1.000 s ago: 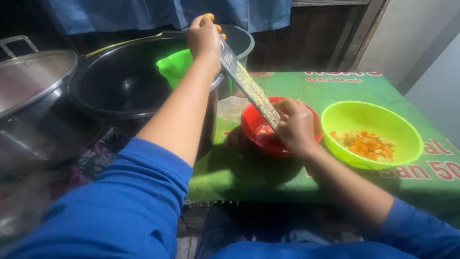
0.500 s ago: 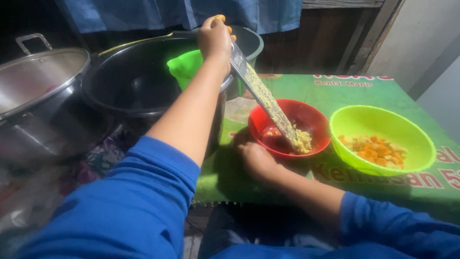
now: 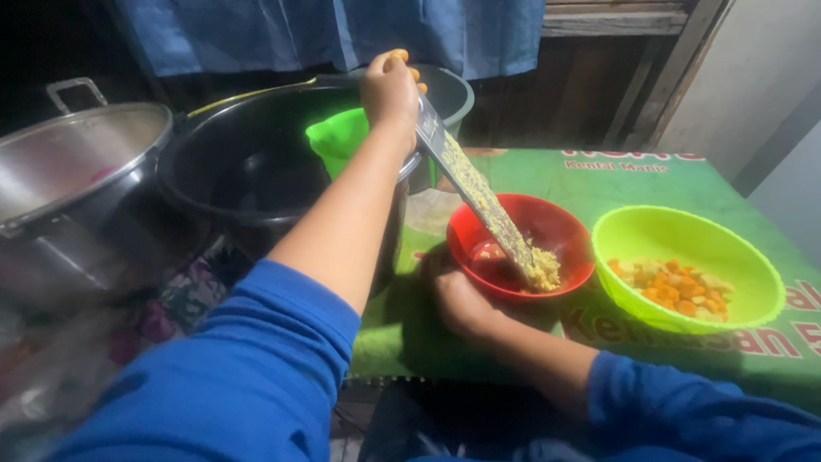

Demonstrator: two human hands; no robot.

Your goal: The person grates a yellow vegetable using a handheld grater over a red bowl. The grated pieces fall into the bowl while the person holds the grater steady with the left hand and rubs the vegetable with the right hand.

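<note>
Head view: left hand (image 3: 389, 90) grips grater (image 3: 479, 201) slanting down-right into red bowl (image 3: 569, 235).

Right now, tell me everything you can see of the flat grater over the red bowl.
The grater is a long, flat, narrow strip, metal by its look, tilted steeply. Its top end is gripped in the left hand, raised over the black pot; its bottom end rests inside the red bowl, in a heap of pale yellow gratings. Yellowish shreds coat its face. The right hand rests by the bowl's near-left rim, not touching the grater.
</note>
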